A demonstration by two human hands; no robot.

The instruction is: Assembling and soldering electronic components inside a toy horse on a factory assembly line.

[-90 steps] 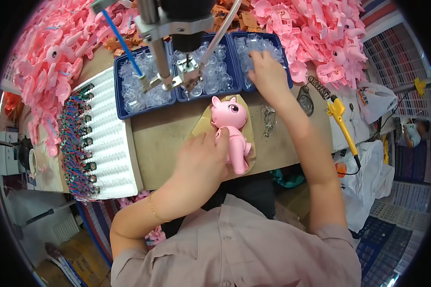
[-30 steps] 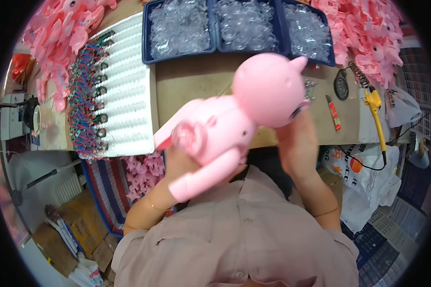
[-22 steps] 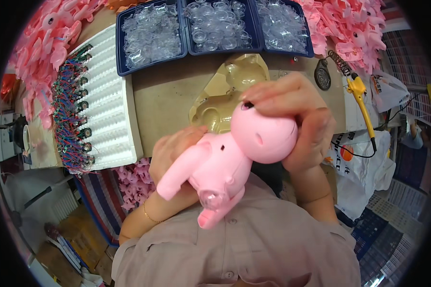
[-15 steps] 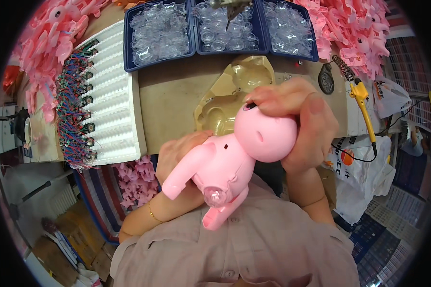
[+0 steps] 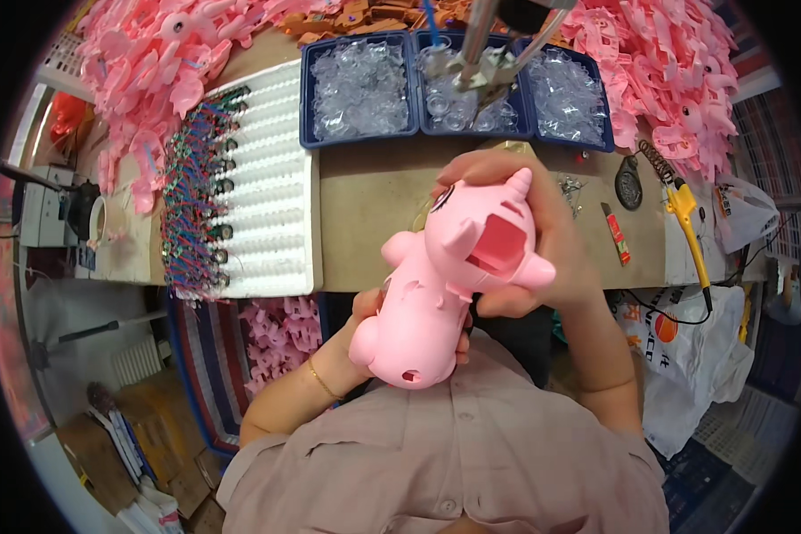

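A pink plastic toy unicorn (image 5: 409, 334) is held in front of my chest, its back turned up. A squarish opening shows in the back of its head, beside a horn and two ears, and a small hole sits low on the body. My right hand (image 5: 556, 236) wraps round the head from the right, fingers over the top and thumb below. My left hand (image 5: 365, 310) is closed round the body from beneath; most of its fingers are hidden behind the toy. Under the head, a clear tan plastic mould tray (image 5: 420, 216) lies mostly covered.
Blue bins (image 5: 414, 133) of clear plastic parts stand at the back below a metal machine head (image 5: 485, 71). A white ribbed tray (image 5: 271, 196) with wired parts lies left. Pink piles (image 5: 182, 53) flank them. A yellow soldering iron (image 5: 685, 209) lies right.
The toy has been turned over from its front to its back, bringing the head opening into view. Both hands have shifted with it, and the view has moved a little left.
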